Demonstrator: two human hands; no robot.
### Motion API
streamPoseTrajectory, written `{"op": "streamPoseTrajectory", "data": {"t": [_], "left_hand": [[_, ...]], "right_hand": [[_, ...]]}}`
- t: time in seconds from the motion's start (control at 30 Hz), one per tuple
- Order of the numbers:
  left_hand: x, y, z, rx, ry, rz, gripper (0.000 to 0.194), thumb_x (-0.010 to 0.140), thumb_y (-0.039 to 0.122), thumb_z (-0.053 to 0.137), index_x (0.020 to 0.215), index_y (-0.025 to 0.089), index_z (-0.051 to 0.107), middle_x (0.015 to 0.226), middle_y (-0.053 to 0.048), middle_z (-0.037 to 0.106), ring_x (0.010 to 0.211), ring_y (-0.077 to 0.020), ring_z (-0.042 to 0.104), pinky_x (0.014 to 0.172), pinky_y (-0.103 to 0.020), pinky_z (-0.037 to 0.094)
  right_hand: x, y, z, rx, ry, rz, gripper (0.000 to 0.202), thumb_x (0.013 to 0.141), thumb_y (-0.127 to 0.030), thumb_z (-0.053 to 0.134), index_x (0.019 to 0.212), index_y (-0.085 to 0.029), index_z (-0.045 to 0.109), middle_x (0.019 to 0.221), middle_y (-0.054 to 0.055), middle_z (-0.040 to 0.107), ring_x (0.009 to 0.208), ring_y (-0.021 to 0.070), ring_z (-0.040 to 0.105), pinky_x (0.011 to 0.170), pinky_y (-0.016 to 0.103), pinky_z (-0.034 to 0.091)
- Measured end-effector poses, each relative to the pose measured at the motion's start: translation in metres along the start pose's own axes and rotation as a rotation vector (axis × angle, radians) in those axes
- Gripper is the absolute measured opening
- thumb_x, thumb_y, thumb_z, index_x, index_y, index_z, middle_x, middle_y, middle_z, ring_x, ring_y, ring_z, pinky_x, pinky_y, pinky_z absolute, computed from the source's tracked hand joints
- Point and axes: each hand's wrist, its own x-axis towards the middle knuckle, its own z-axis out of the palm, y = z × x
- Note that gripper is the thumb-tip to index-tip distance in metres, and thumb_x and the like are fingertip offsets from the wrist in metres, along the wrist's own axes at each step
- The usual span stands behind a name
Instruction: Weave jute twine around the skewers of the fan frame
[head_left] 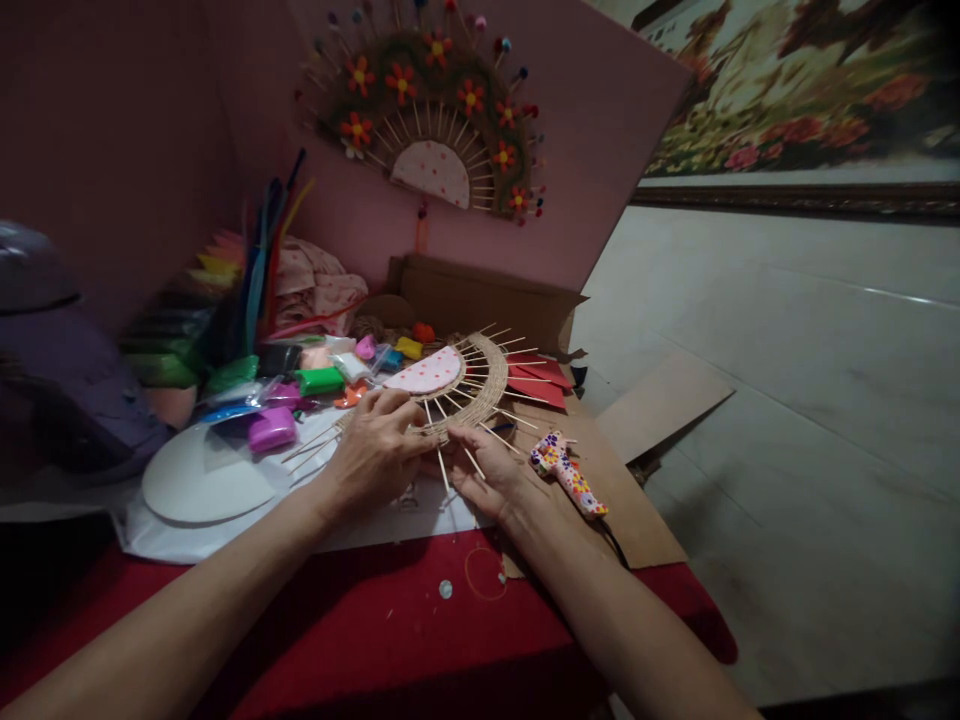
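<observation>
Both hands hold a half-round craft fan (491,385) made of thin wooden sticks, with a twine-wrapped arc across them and a pink, red-dotted half circle at its centre. My left hand (382,440) is closed over the near left part of the arc, its fingers bent on the twine. From below, my right hand (484,470) grips the near edge of the arc, with sticks passing over the palm and fingers. Just right of that hand lies a glue gun (568,472) in a flower-patterned cover, on cardboard.
Packets of coloured clay (319,380) crowd the table's left side, behind a white disc (206,475). A finished flowered fan (431,120) hangs on the pink board. Red sheets (551,385) and cardboard (637,520) lie right. A red cloth (360,620) covers the table.
</observation>
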Motion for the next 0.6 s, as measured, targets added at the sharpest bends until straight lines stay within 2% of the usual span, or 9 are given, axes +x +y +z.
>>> {"op": "streamPoseTrajectory", "data": {"t": [0.23, 0.47, 0.6], "left_hand": [[0.000, -0.001, -0.005, -0.028, 0.004, -0.102, 0.021, 0.073, 0.010, 0.059, 0.080, 0.025, 0.072, 0.081, -0.004, 0.065, 0.091, -0.0234, 0.050, 0.083, -0.042, 0.036], [-0.001, 0.000, -0.003, -0.043, -0.002, -0.105, 0.023, 0.075, 0.010, 0.057, 0.080, 0.025, 0.072, 0.079, -0.004, 0.064, 0.089, -0.0224, 0.049, 0.081, -0.041, 0.035], [-0.001, 0.001, -0.002, -0.058, 0.001, -0.086, 0.022, 0.077, 0.012, 0.056, 0.078, 0.027, 0.073, 0.077, -0.003, 0.064, 0.086, -0.0216, 0.049, 0.080, -0.040, 0.035]], "right_hand": [[-0.003, 0.000, 0.002, -0.109, -0.025, 0.004, 0.019, 0.088, -0.019, 0.045, 0.082, -0.013, 0.063, 0.074, 0.007, 0.070, 0.074, 0.0163, 0.066, 0.075, 0.032, 0.054], [-0.015, -0.003, 0.007, -0.298, 0.093, -0.029, 0.023, 0.093, -0.033, 0.046, 0.092, -0.016, 0.060, 0.077, 0.007, 0.070, 0.065, 0.0152, 0.065, 0.059, 0.028, 0.054], [-0.015, -0.002, 0.005, -0.288, 0.098, -0.031, 0.025, 0.093, -0.034, 0.047, 0.090, -0.015, 0.062, 0.075, 0.007, 0.069, 0.061, 0.0134, 0.063, 0.059, 0.027, 0.054]]}}
